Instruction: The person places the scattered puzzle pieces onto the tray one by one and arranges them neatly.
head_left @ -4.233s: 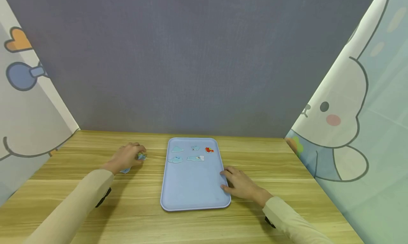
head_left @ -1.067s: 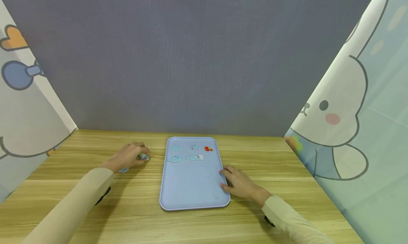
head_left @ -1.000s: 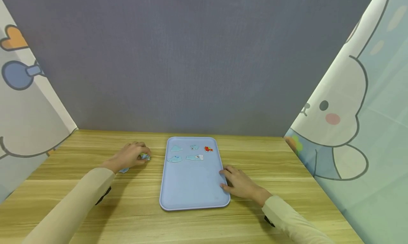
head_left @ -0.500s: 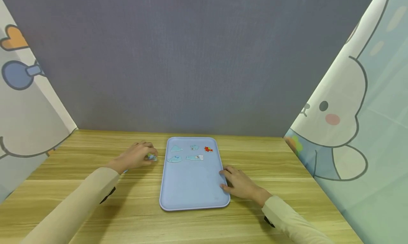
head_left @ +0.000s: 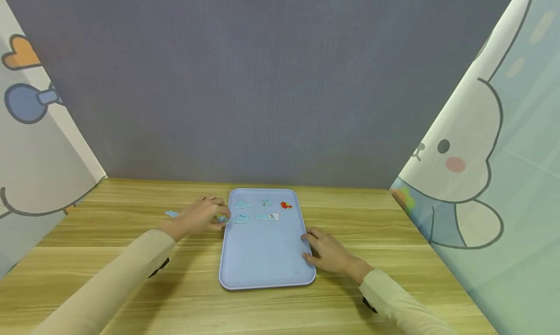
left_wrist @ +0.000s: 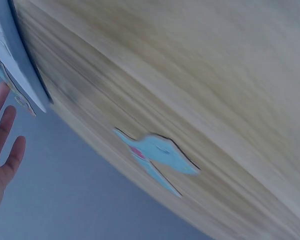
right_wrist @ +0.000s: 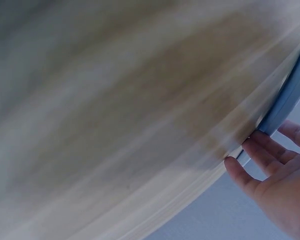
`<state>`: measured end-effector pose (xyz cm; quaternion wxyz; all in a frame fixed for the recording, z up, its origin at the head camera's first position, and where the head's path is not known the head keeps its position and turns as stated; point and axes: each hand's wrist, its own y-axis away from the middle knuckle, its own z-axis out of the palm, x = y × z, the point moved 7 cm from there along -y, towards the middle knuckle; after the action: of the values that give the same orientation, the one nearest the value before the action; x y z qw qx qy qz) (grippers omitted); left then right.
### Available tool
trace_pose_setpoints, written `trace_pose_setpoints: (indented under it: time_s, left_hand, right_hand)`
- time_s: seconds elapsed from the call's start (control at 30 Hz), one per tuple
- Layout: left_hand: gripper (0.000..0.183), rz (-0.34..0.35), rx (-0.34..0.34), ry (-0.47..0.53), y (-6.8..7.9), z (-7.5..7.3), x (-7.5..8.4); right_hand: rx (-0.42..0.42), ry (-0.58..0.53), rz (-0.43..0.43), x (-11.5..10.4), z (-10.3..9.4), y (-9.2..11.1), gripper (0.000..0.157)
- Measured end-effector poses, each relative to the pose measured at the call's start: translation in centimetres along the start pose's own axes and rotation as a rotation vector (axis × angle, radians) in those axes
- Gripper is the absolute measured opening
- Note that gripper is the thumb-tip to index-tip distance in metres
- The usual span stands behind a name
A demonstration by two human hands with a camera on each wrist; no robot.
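Observation:
At the left rim of the pale blue tray [head_left: 267, 257], my left hand [head_left: 199, 217] pinches a small flat cut-out piece [head_left: 222, 219] printed in blue, green and yellow. The left wrist view shows this piece [left_wrist: 14, 89] by the fingers, edge tilted, overlapping the tray's side. My right hand [head_left: 330, 251] rests against the tray's right rim, fingertips on the edge; in the right wrist view its fingers [right_wrist: 262, 155] lie loosely extended along the tray's outer side. Inside the tray lie several thin pieces, among them a red one [head_left: 286, 205], a triangular one [head_left: 242, 204] and a long one [head_left: 268, 217].
On the wooden table [head_left: 372, 218], left of the tray, lie light blue cut-out pieces [left_wrist: 165, 152], partly hidden behind the left hand in the head view. A grey panel [head_left: 245, 82] stands behind the table, with cartoon-printed sheets [head_left: 463, 169] at both sides.
My left hand has moved right with the small piece, from the table beside the tray to its left rim, uncovering a blue piece behind it. My right hand stays put.

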<state>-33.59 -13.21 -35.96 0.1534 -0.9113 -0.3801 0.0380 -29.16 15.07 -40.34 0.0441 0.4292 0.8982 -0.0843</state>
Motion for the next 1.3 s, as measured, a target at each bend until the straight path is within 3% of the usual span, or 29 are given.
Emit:
trace_pose_setpoints:
  time_s: [0.33,0.57,1.07,1.3]
  left_hand:
    - [0.012,0.06,-0.037,0.033,-1.5,0.8,2.4]
    - [0.013,0.114,-0.016,0.001,-2.5,1.4,3.6]
    - [0.014,0.122,-0.079,-0.019,-5.2,2.3,5.7]
    - [0.012,0.142,-0.078,-0.015,-6.6,2.6,6.7]
  right_hand:
    - [0.0,-0.007,0.008,0.0,-0.1,0.1,0.046]
    - [0.001,-0.005,0.004,-0.1,-0.1,0.1,0.046]
    - [-0.021,-0.019,0.023,0.1,0.0,0.1,0.048]
    - [-0.011,-0.007,0.009,0.0,-0.1,0.0,0.046]
